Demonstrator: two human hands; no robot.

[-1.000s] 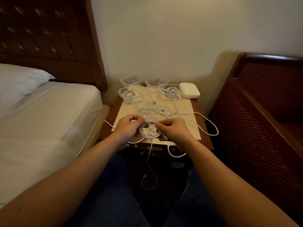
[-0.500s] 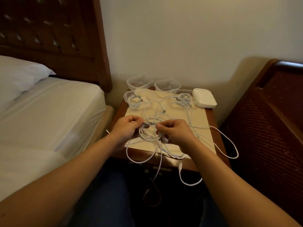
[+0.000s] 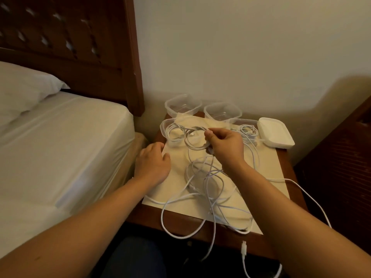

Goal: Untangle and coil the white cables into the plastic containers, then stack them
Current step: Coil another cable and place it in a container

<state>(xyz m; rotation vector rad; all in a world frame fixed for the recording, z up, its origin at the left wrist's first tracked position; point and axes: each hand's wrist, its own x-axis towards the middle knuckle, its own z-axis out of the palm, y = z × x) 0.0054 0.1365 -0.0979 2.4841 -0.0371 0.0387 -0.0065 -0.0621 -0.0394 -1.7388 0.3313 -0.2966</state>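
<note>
Above tangle, right hand (image 3: 224, 146) pinching cable (image 3: 197, 145)

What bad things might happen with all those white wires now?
The coil in the right hand trails into the tangle, so lifting it might drag the whole pile. A plug end dangles off the table's front edge; its weight might pull more cable down.

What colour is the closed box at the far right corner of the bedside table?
White; the closed box shows best, and only, in the head view.
</note>
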